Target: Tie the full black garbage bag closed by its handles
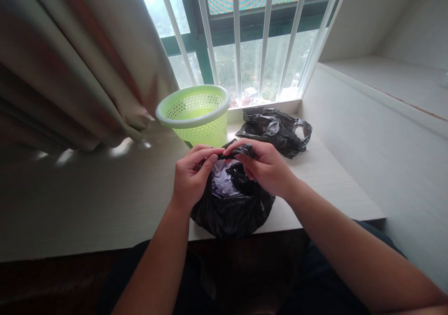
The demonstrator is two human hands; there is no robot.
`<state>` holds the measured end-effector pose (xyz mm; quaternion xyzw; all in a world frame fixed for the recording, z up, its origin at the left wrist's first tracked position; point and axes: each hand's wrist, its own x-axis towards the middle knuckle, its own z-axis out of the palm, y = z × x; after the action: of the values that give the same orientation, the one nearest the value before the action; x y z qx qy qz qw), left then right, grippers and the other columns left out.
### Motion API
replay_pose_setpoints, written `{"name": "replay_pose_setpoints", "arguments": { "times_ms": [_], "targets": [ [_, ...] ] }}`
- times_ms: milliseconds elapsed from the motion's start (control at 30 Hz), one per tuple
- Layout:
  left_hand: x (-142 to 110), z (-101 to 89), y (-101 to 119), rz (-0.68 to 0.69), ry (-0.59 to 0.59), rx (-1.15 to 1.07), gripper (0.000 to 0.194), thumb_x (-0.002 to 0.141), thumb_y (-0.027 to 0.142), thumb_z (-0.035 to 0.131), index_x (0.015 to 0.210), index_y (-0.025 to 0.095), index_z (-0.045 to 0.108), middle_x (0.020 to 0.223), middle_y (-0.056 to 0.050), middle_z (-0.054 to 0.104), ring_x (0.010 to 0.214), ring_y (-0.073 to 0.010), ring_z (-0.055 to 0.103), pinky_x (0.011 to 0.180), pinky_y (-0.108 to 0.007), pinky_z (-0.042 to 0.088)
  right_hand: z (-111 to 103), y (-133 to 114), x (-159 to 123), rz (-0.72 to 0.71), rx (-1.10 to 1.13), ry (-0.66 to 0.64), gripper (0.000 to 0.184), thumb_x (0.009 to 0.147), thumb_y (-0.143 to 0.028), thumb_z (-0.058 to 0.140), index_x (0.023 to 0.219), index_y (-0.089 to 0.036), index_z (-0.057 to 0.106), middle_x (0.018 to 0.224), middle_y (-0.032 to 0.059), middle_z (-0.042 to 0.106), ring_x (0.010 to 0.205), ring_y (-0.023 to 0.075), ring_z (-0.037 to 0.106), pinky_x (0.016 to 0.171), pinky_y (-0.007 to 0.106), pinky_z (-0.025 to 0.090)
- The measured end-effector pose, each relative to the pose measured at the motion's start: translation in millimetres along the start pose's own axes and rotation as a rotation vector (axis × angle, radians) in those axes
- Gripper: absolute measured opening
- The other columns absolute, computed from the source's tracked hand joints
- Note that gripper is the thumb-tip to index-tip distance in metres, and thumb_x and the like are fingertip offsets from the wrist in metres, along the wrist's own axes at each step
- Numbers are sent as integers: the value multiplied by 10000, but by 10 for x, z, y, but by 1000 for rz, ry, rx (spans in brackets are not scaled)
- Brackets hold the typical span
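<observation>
A black plastic bag [233, 217] sits at the front edge of the pale ledge, its mouth open toward me. Inside it lie white paper scraps [224, 179] and some crumpled black plastic. My left hand [196, 172] pinches the bag's upper edge between thumb and forefinger. Close beside it, my right hand [264, 165] is closed on a bunched part of the same edge. The fingertips of both hands nearly meet above the paper. Right behind the bag stands a light green perforated wastebasket [203, 130] with a pale rim, its lower part hidden by my hands.
A second black plastic bag [276, 130], crumpled and with a loop handle, lies on the ledge [87, 203] at the back right. Window bars [236, 39] rise behind. A curtain [77, 63] hangs at left, and a white panel [367, 142] bounds the right side.
</observation>
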<state>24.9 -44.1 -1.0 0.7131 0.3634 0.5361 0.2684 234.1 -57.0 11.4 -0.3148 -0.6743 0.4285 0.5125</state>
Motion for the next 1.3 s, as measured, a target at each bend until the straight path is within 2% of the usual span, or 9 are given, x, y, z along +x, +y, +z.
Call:
{"name": "replay_pose_setpoints", "arguments": {
  "times_ms": [167, 533, 767, 867, 1000, 1133, 1300],
  "targets": [
    [0, -8, 0, -5, 12, 20, 163, 964, 301, 757, 1079, 274, 869, 1020, -52, 731, 940, -173, 684, 844, -274, 565, -3, -15, 1, 21, -19, -5, 225, 1022, -389, 653, 1049, -203, 777, 894, 34, 738, 693, 134, 601, 579, 242, 427],
    [29, 1, 6, 62, 78, -12, 128, 907, 201, 801, 1005, 266, 853, 943, -22, 745, 923, -167, 676, 852, -295, 525, -3, -17, 7, 28, -46, -18, 228, 1029, -358, 632, 1054, -188, 782, 938, 45, 767, 681, 126, 590, 578, 243, 418],
    [26, -14, 24, 7, 85, 3, 122, 908, 219, 782, 1009, 256, 840, 949, -23, 752, 931, -185, 685, 867, -317, 526, -11, 23, 2, 58, -32, -24, 226, 1032, -360, 635, 1089, -185, 766, 905, 26, 758, 572, 95, 532, 534, 239, 411],
    [24, -21, 26, 0, 89, -9, 133, 913, 217, 773, 1018, 261, 841, 958, -21, 752, 930, -181, 685, 857, -312, 523, -13, 29, 8, 73, -30, -3, 240, 1026, -384, 641, 1070, -184, 768, 924, 36, 761, 565, 103, 549, 540, 253, 427],
    [20, -28, 21, -29, 100, -3, 125, 920, 245, 766, 1019, 261, 840, 971, -28, 752, 944, -191, 695, 856, -322, 537, -19, 29, 17, 60, -52, 27, 227, 1017, -370, 648, 1024, -183, 775, 919, 43, 758, 646, 134, 610, 612, 273, 466],
    [19, -36, 4, -47, 102, -4, 126, 922, 262, 765, 1024, 264, 839, 984, -27, 759, 982, -198, 704, 888, -327, 550, -31, 38, 24, 19, -86, 46, 192, 1004, -330, 657, 1009, -186, 784, 990, 60, 770, 806, 174, 667, 700, 288, 502],
    [28, -51, -7, -60, 120, -17, 121, 918, 257, 766, 1015, 261, 838, 978, -17, 771, 976, -186, 707, 905, -314, 549, -44, 33, 33, 10, -107, 56, 177, 997, -314, 659, 1004, -189, 784, 1028, 70, 775, 916, 207, 681, 766, 307, 514]
  ]
}}
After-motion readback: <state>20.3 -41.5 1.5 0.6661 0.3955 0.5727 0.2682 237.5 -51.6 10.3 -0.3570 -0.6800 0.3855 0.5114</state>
